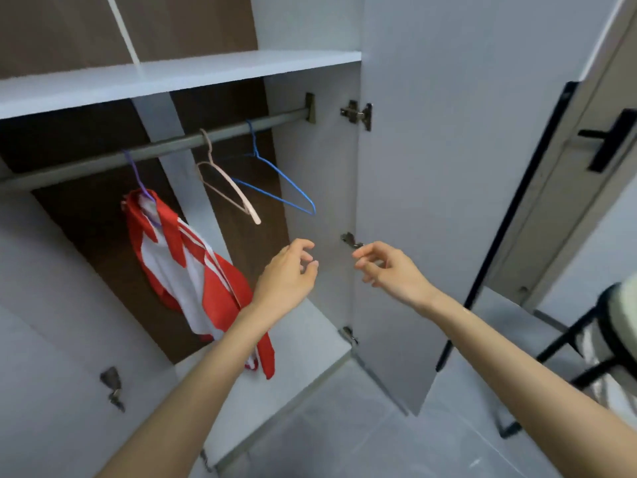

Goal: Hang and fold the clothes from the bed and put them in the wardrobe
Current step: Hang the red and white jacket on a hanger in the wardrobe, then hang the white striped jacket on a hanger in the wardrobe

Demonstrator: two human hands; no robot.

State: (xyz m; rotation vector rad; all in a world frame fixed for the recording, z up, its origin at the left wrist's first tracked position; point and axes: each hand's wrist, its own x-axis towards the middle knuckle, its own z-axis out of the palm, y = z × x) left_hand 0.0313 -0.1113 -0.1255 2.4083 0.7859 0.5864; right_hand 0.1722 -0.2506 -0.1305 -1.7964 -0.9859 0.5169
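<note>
One head-worn wide-angle view, facing forward and down into the open wardrobe (317, 167), close up. Hanging rail (165, 146) toward 10 o'clock, wardrobe door (448, 167) at 2, floor (344, 426) at 6.

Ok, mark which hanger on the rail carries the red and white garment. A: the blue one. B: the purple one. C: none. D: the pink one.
B: the red and white garment hangs on the purple hanger; the pink hanger and blue hanger are bare.
</note>
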